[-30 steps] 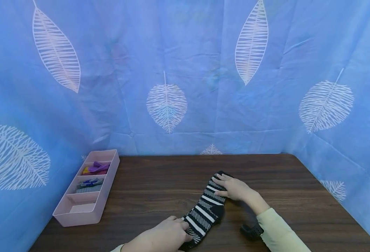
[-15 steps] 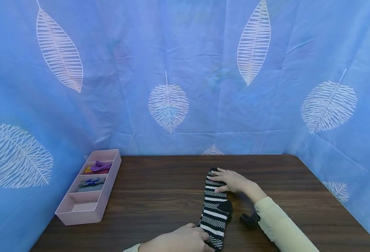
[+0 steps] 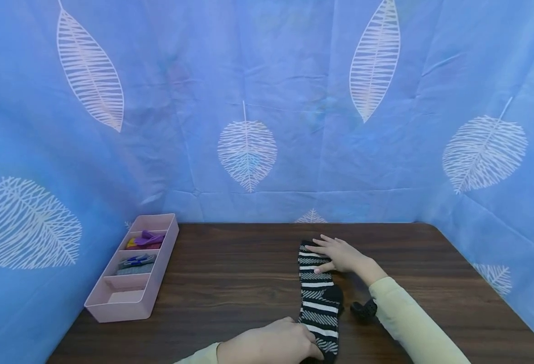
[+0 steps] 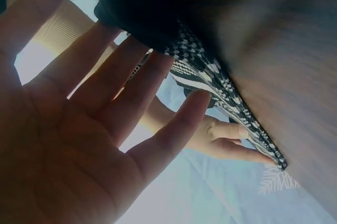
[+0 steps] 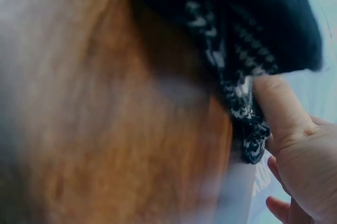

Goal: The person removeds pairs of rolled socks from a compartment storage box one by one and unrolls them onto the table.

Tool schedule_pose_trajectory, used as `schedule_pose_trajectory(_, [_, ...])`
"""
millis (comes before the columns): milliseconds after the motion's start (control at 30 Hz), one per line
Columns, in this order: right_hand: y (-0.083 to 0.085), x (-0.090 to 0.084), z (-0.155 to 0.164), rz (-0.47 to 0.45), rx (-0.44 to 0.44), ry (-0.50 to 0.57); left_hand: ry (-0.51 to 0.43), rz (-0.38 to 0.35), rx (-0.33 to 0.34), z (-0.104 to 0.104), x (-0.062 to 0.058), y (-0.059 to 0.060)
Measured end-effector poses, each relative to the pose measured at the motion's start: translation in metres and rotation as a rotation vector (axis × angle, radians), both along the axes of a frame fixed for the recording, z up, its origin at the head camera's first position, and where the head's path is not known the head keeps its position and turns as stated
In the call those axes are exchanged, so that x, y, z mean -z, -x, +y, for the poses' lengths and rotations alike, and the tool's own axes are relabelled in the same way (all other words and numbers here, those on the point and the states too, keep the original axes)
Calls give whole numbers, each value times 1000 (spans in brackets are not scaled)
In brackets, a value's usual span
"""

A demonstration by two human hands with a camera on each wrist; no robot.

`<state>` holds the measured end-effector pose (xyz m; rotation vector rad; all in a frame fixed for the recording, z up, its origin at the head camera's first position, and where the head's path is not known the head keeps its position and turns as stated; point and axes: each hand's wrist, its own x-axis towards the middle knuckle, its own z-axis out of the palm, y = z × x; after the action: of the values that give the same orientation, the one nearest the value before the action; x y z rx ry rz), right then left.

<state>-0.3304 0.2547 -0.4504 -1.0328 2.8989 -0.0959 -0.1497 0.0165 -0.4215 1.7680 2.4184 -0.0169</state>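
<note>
A black sock with white and grey stripes [image 3: 318, 306] lies lengthwise on the dark wooden table, its black heel bulging to the right. At its near end is my left hand [image 3: 273, 344], fingertips at the edge. The left wrist view shows that hand [image 4: 79, 108] with its fingers fairly straight and some tips hidden by the sock's black end [image 4: 142, 16]. My right hand [image 3: 342, 257] rests spread on the far end of the sock. From the right wrist, the thumb [image 5: 279, 100] presses against the knit side of the sock [image 5: 242, 87].
On the left stands a pink divided box [image 3: 160, 288]. Its back section holds purple, yellow and red cloth [image 3: 147, 239]; the middle one has blue and grey folded cloth [image 3: 135, 264]. A black strap-like object [image 3: 362, 309] is at the right wrist. A blue leaf-print curtain [image 3: 194, 126] hangs behind.
The sock has turned from a slant to nearly straight away from me. My left hand has swung right with its near end, while the right hand has stayed at the far end.
</note>
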Motion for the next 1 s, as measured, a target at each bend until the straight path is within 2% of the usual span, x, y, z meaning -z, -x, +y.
schedule_pose_trajectory(200, [3,-6,8,70,17,-27,18,-42,-31,10,0,5])
schedule_pose_trajectory(333, [4,-7,20,124,9,-56,44,-82,-52,24,0,8])
schedule_pose_trajectory(500, [0,-9,46,201,2,-81,101,-119,-76,53,2,11])
schedule_pose_trajectory(733, [-12,-6,99,266,63,-125,165,-91,-30,103,1,14])
schedule_pose_trajectory(1000, [-19,-2,147,252,142,-150,204,-137,-25,144,-2,13])
